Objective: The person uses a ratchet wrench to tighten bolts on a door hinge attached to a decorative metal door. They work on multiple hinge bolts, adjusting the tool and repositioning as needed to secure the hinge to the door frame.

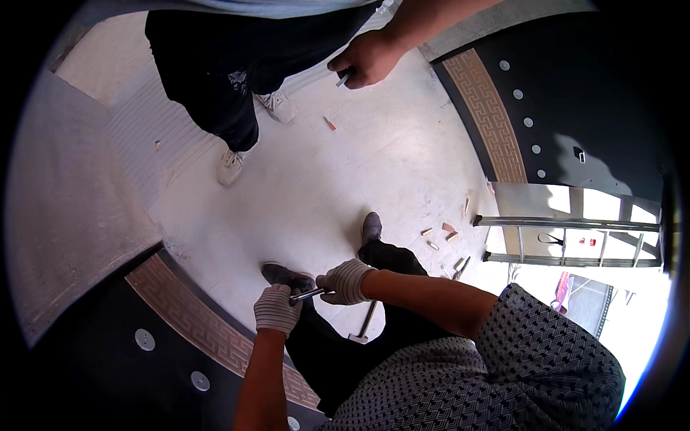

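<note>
Head view, looking down: a thin metal rod-like tool (pixel 307 294) — short, grey, shiny — spans between the two gloved hands, low and centre in the frame, above the person's own dark shoe (pixel 286 275). Left hand (pixel 277 309), in a striped white knit glove, is closed in a fist around the tool's left end. Right hand (pixel 347 281), same kind of glove, is curled around the right end; the bare middle of the rod shows between the two fists. Whether the tool is a single piece or two joined parts cannot be told.

Just below the right hand a hammer with a pale handle and metal head (pixel 364 325) lies on the pale dusty floor (pixel 323 187), beside the person's dark trouser leg. The second dark shoe (pixel 371 225) points up-frame. Small wooden offcuts (pixel 440 235) are scattered on the floor to the right, near a grey metal ladder (pixel 568 241) lying on its side.

A black door panel with a bronze key-pattern band and round silver studs (pixel 180 337) sits lower left; a matching panel (pixel 546 108) stands upper right.

At the top another person stands in dark trousers and light sneakers (pixel 230 167) — their bare hand (pixel 368 59) grips a small pale object, kind unclear
</note>
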`<state>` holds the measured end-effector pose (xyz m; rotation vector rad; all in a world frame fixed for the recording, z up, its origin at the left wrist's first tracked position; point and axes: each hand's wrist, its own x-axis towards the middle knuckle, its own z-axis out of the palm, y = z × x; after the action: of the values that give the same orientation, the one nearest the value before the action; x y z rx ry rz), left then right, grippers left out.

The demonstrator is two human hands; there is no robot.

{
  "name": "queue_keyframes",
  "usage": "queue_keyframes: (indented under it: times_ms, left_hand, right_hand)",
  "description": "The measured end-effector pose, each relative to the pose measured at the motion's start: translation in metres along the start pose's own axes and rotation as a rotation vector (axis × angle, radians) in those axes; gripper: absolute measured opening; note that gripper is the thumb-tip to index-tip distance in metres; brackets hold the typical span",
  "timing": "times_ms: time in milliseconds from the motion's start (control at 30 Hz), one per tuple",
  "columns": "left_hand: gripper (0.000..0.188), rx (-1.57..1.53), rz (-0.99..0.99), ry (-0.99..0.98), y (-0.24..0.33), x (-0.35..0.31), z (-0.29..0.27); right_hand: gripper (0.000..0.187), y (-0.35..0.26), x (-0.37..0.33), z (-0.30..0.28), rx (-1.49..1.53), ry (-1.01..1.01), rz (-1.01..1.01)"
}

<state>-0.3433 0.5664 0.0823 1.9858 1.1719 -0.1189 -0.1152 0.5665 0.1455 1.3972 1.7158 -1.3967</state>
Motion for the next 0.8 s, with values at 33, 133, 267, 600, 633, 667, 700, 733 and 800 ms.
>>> queue_keyframes:
  times_ms: [33, 133, 267, 600, 633, 667, 700, 733, 800]
  left_hand:
    - [0.029, 0.008, -0.006, 0.0, 0.016, 0.003, -0.001]
    - [0.029, 0.019, -0.015, -0.004, 0.07, 0.02, 0.004]
    - [0.026, 0.087, -0.017, -0.049, 0.152, 0.052, 0.02]
    - [0.029, 0.154, 0.09, -0.123, 0.399, 0.191, 0.054]
    - [0.027, 0.174, 0.139, -0.168, 0.418, 0.208, 0.053]
    - [0.027, 0.143, 0.195, -0.162, 0.438, 0.228, 0.051]
    - [0.027, 0.11, 0.251, -0.158, 0.457, 0.249, 0.047]
    - [0.027, 0.145, 0.284, -0.17, 0.469, 0.271, 0.046]
    - [0.028, 0.171, 0.325, -0.234, 0.498, 0.314, 0.04]
  right_hand:
    - [0.036, 0.013, -0.01, -0.001, 0.01, 0.005, -0.015]
    - [0.037, 0.057, -0.046, -0.008, 0.039, -0.001, -0.022]
    - [0.036, 0.131, -0.103, -0.023, 0.067, 0.002, -0.086]
    - [0.036, 0.37, -0.256, -0.075, 0.151, 0.167, -0.037]
    - [0.035, 0.388, -0.27, -0.076, 0.177, 0.18, -0.004]
    - [0.036, 0.407, -0.282, -0.08, 0.238, 0.235, 0.03]
    - [0.035, 0.423, -0.293, -0.087, 0.266, 0.276, 0.062]
    - [0.034, 0.436, -0.305, -0.1, 0.294, 0.315, 0.088]
    - [0.035, 0.464, -0.322, -0.123, 0.381, 0.322, 0.149]
